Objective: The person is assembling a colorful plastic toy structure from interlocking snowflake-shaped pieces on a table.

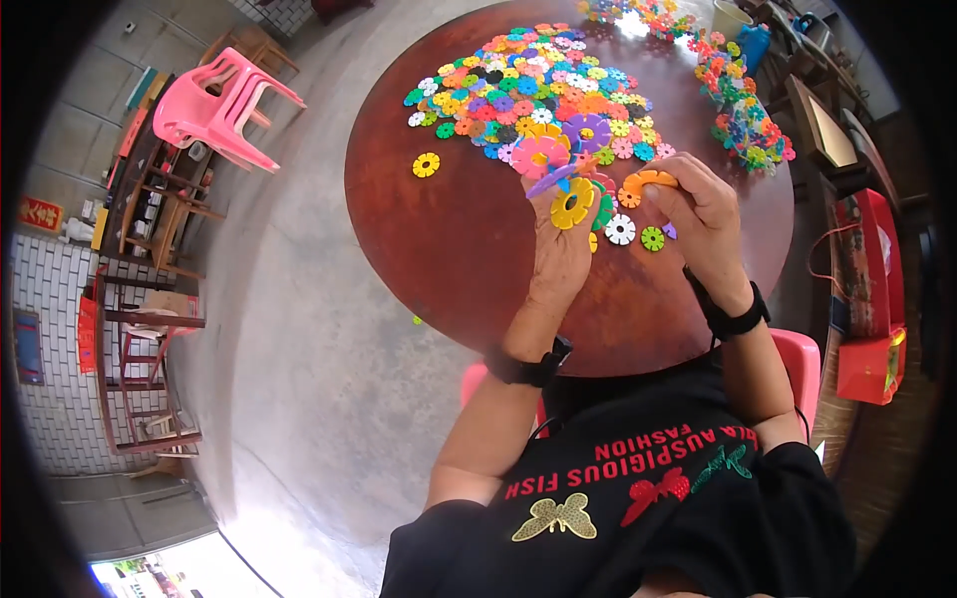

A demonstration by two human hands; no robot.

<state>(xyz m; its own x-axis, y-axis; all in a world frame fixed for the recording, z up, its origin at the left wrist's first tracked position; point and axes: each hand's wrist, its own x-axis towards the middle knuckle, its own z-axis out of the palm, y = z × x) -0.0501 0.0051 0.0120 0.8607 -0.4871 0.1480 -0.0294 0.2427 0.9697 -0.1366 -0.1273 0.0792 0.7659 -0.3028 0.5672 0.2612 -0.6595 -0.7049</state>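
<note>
My left hand (561,254) is closed on a cluster of interlocking flower discs (541,156), joined edge to edge in pink, purple, yellow, blue and green. To its right, my right hand (706,204) pinches an orange flower disc (648,184) between thumb and fingers, close beside the cluster. Below the two hands a white disc (620,230) and a green disc (652,238) lie on the round brown table (439,244). Beyond my hands spreads a large pile of loose discs (538,85) in many colours. One yellow disc (426,164) lies apart at the left.
Chains of joined discs (743,115) line the table's far right edge, near a blue container (755,45). Stacked pink plastic chairs (214,105) and a wooden rack (150,369) stand at the left. A red bag (872,364) is at the right.
</note>
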